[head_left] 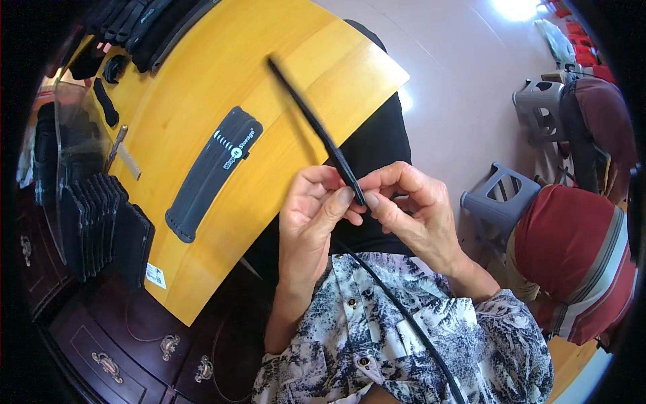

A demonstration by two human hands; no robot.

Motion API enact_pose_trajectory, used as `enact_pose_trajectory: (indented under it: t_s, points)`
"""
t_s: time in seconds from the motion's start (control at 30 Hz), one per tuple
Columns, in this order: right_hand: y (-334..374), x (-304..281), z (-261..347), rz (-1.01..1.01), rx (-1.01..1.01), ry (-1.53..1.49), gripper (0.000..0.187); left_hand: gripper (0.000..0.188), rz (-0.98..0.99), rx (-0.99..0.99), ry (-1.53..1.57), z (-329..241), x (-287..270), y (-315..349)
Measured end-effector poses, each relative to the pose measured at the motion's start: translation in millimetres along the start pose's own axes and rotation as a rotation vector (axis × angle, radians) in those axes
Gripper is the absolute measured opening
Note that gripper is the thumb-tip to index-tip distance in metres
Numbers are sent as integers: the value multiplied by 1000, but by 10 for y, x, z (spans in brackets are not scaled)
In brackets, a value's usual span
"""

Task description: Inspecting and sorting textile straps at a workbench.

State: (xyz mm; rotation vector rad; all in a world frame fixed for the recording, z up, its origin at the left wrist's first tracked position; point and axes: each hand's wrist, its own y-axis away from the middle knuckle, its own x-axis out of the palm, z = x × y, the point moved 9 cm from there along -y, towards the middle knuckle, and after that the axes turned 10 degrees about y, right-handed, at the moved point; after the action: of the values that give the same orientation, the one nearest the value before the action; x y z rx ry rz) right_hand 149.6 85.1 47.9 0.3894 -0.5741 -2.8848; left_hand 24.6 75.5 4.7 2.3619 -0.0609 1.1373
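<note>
A long black strap, seen edge-on, slants up and away from my hands over the table's edge; its far end is blurred. My left hand is closed in a pinch on its near end, the thumb pressing from the left. From the other side, the fingers and thumb of my right hand pinch the same end. On the yellow table to the left lies a wide flat black strap with white print, apart from both hands.
Folded black straps stand in a row at the left edge. A pen and a short ruler lie near them. More black straps are piled at the back left. Grey stools and a dark red striped bundle are at right.
</note>
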Motion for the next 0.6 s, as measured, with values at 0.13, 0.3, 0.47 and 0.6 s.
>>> enact_pose_trajectory:
  t_s: [0.13, 0.3, 0.47, 0.6]
  points:
    - [21, -31, 151, -78, -197, 179, 14, 13, -27, 141, 0, -59, -9, 26]
    - [41, -36, 186, -97, -281, 197, 12, 12, -32, 230, -94, -115, -14, 87]
    - [55, -28, 171, -82, -285, 165, 9, 14, -44, 360, -258, -191, 33, 150]
    - [62, -14, 273, -95, -367, 221, 10, 14, -44, 448, -349, -266, 89, 187]
